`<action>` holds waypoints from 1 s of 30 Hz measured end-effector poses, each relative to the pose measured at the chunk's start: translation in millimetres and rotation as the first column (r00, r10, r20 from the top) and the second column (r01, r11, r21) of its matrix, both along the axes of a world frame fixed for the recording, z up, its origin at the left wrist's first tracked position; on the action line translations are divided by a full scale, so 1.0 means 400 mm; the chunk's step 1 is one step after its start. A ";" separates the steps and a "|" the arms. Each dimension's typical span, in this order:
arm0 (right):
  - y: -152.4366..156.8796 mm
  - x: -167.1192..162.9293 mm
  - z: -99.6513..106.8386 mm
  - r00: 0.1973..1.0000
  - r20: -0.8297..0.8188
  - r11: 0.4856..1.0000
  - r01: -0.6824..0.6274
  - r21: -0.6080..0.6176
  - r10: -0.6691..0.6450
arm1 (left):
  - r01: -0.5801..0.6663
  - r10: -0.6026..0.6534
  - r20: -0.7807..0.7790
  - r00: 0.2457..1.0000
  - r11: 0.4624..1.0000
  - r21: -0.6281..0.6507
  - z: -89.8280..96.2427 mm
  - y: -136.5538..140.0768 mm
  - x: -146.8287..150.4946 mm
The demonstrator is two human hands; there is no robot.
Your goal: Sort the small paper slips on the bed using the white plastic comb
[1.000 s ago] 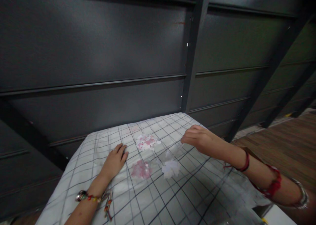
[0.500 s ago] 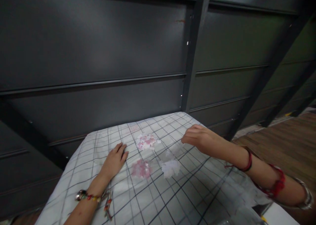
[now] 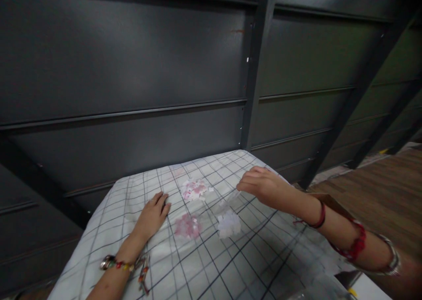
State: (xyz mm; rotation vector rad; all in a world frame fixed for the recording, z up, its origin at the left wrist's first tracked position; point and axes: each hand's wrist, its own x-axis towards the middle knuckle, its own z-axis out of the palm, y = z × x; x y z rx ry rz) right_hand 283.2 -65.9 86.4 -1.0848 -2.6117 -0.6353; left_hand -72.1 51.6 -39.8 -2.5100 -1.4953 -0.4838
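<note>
My left hand (image 3: 152,215) lies flat on the checked cloth (image 3: 211,265), its fingers a little apart, with nothing in it. My right hand (image 3: 255,183) is pinched shut above the cloth, holding a strip of clear plastic film (image 3: 231,200) that hangs down to the left. Below the film is a pile of white scraps (image 3: 229,225). To its left lies a pile of pink, partly see-through scraps (image 3: 187,226). Farther back sits a pile of mixed pink and white scraps (image 3: 194,189). What the scraps are made of is too blurred to tell.
A dark metal panel wall (image 3: 132,63) rises right behind the cloth-covered surface. More clear plastic (image 3: 316,287) lies at the front right, near a white object with a yellow spot. A cardboard box edge (image 3: 329,202) shows behind my right forearm. Wooden floor (image 3: 372,177) stretches away at right.
My right hand has shifted slightly left with the plastic film, which now hangs closer over the white scraps. My left hand has stayed about where it was.
</note>
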 end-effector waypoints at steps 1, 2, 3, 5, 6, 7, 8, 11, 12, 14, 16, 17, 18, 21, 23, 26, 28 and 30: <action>0.003 -0.010 -0.001 1.000 0.009 1.000 -0.003 0.006 0.003 | -0.001 0.001 -0.003 1.000 1.000 0.000 0.002 -0.001 0.001; 0.005 -0.020 -0.002 1.000 0.016 1.000 -0.006 0.011 0.006 | -0.002 0.002 -0.006 1.000 1.000 -0.001 0.004 -0.003 0.002; 0.007 -0.028 -0.001 1.000 0.022 1.000 -0.010 0.020 0.010 | -0.003 0.003 -0.009 1.000 1.000 -0.002 0.006 -0.004 0.004; 0.011 -0.038 0.001 1.000 0.021 0.999 -0.016 0.047 0.015 | -0.003 0.003 -0.015 1.000 1.000 -0.006 0.010 -0.008 0.006; 0.013 -0.040 0.004 1.000 0.013 0.998 -0.016 0.056 0.016 | -0.002 0.002 -0.017 1.000 1.000 -0.009 0.013 -0.010 0.007; 0.014 -0.039 0.006 1.000 0.000 0.998 -0.013 0.059 0.013 | -0.001 0.000 -0.019 1.000 1.000 -0.011 0.015 -0.012 0.007; 0.014 -0.037 0.010 1.000 -0.018 0.998 -0.007 0.059 0.008 | 0.001 -0.001 -0.019 1.000 1.000 -0.013 0.016 -0.013 0.008; 0.013 -0.030 0.017 0.997 -0.069 0.996 0.034 0.080 -0.029 | 0.002 -0.002 -0.012 1.000 1.000 -0.017 0.019 -0.015 0.008; 0.012 -0.030 0.017 0.997 -0.066 0.995 0.052 0.090 -0.046 | 0.002 -0.002 -0.008 1.000 1.000 -0.017 0.019 -0.015 0.008; 0.012 -0.034 0.011 0.997 -0.031 0.993 0.072 0.096 -0.070 | 0.002 -0.002 0.001 1.000 1.000 -0.016 0.019 -0.016 0.007; 0.012 -0.042 0.000 0.998 -0.008 0.995 0.065 0.076 -0.065 | 0.004 -0.003 0.009 1.000 1.000 -0.013 0.018 -0.015 0.007; 0.013 -0.046 -0.005 0.998 -0.016 0.996 0.054 0.067 -0.053 | 0.004 -0.004 0.011 1.000 1.000 -0.013 0.018 -0.015 0.007; 0.014 -0.050 -0.009 0.999 -0.034 0.997 0.041 0.059 -0.039 | 0.005 -0.005 0.012 1.000 1.000 -0.013 0.018 -0.015 0.007; 0.015 -0.055 -0.013 0.996 -0.086 0.998 0.028 0.052 -0.024 | 0.006 -0.006 0.013 1.000 1.000 -0.015 0.020 -0.015 0.007; 0.017 -0.056 -0.012 0.994 -0.100 0.996 0.044 0.071 -0.037 | 0.009 -0.009 0.015 1.000 1.000 -0.015 0.021 -0.015 0.006; 0.020 -0.065 -0.018 0.994 -0.093 0.993 0.072 0.095 -0.063 | 0.015 -0.015 0.021 1.000 1.000 -0.012 0.024 -0.016 0.004; 0.020 -0.078 -0.025 0.994 -0.082 0.995 0.072 0.072 -0.066 | 0.016 -0.016 0.025 1.000 1.000 -0.008 0.026 -0.017 0.003; 0.018 -0.089 -0.030 0.994 -0.093 0.998 0.051 0.025 -0.048 | 0.014 -0.014 0.029 0.999 1.000 -0.002 0.026 -0.017 0.002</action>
